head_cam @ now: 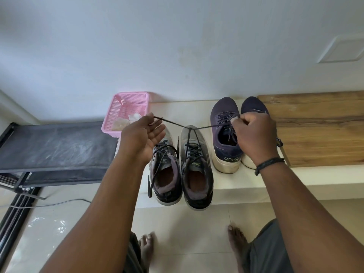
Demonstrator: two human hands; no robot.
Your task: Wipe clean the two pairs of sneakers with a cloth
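Note:
Two pairs of sneakers stand on a white ledge [246,186]. The grey pair is in the middle: its left shoe [165,174] has loose laces, and its right shoe [197,170] has its black lace [173,123] pulled out taut to both sides. My left hand [143,134], palm up, holds one lace end between thumb and fingers. My right hand [254,133] grips the other end in a fist, in front of the navy pair [224,134]. A crumpled white cloth [135,116] lies in the pink basket [110,123].
A dark metal rack shelf [55,146] stands to the left, with a cable [59,203] on the tiled floor below it. A wooden board [319,127] covers the ledge at right. The white wall is right behind. My bare feet [146,247] stand below the ledge.

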